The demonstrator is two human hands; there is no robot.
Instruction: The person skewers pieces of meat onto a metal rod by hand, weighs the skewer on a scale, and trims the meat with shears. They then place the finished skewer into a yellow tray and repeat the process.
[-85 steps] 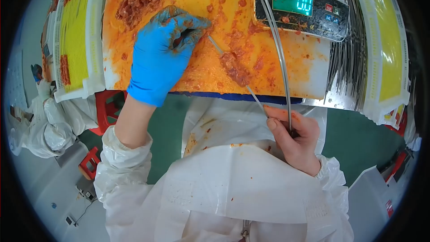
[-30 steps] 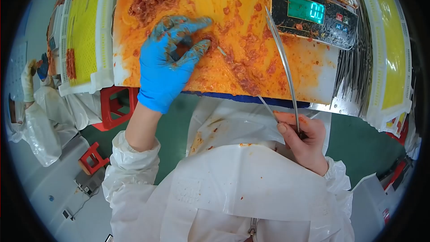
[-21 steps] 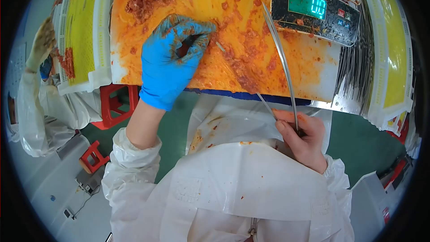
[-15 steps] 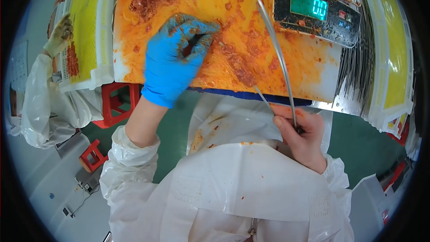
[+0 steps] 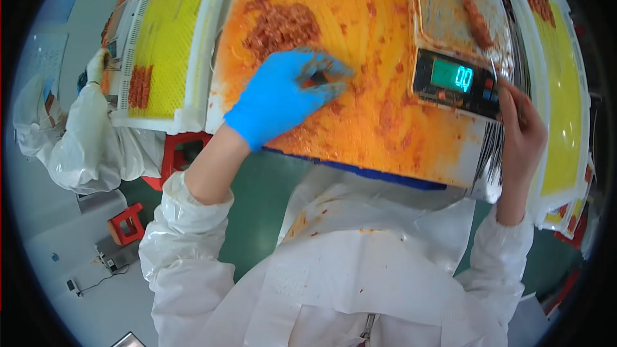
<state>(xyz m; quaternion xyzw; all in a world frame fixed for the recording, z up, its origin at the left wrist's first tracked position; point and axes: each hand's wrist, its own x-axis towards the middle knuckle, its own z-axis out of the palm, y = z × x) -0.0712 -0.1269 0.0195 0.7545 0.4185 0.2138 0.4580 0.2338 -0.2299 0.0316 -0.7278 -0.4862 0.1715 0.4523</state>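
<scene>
My left hand (image 5: 292, 90), in a blue glove smeared with orange, hovers over the orange-stained board (image 5: 379, 148) beside a pile of minced meat (image 5: 283, 29). Its fingers are curled towards the thumb; whether anything is between them I cannot make out. My bare right hand (image 5: 524, 128) is closed on the lower end of a meat skewer (image 5: 477, 22). The meat on it lies over the pan of the digital scale (image 5: 463, 87), which reads 0.0. The fingertips hide part of the scale's right edge.
Yellow trays with white rims (image 5: 193, 77) (image 5: 562, 122) flank the board, with meat skewers on them. Thin metal skewers (image 5: 490, 154) lie right of the board. At the left, a co-worker's gloved hand (image 5: 96, 67) is near a tray. Red stools (image 5: 126, 225) stand below.
My right hand has moved up and right, carrying the meat skewer from the board to the scale pan. The curved metal strip is out of sight. My left hand has shifted right.
</scene>
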